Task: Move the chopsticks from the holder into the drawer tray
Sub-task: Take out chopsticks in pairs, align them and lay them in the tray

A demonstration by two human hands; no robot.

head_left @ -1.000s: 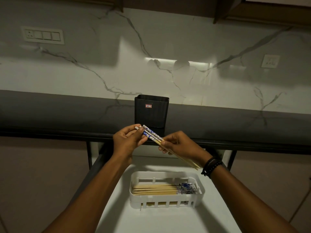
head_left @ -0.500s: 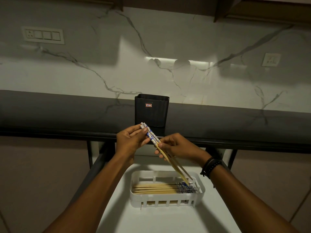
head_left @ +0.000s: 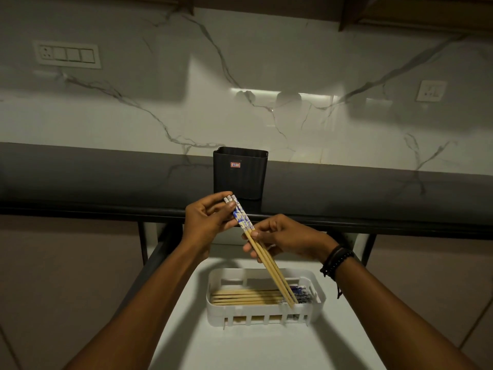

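Note:
A small bundle of wooden chopsticks (head_left: 269, 265) with blue-and-white patterned tops slants down to the right. My left hand (head_left: 205, 222) pinches its patterned upper end and my right hand (head_left: 282, 237) grips it near the middle. The thin tips reach into the right end of the white slotted tray (head_left: 262, 315), which lies in the open white drawer (head_left: 266, 348). Several more chopsticks (head_left: 248, 297) lie flat in the tray, patterned ends to the right. The black ribbed holder (head_left: 240, 173) stands on the dark counter just behind my hands; its inside is hidden.
The dark countertop (head_left: 93, 180) runs across the view with its front edge just behind my hands. Behind it is a marble wall with a switch panel (head_left: 68, 54) at left and a socket (head_left: 430, 90) at right. Cabinet fronts flank the drawer.
The held chopsticks have swung from nearly level to steeply slanted, and their thin tips have dropped into the tray's right end. Both hands kept their grip.

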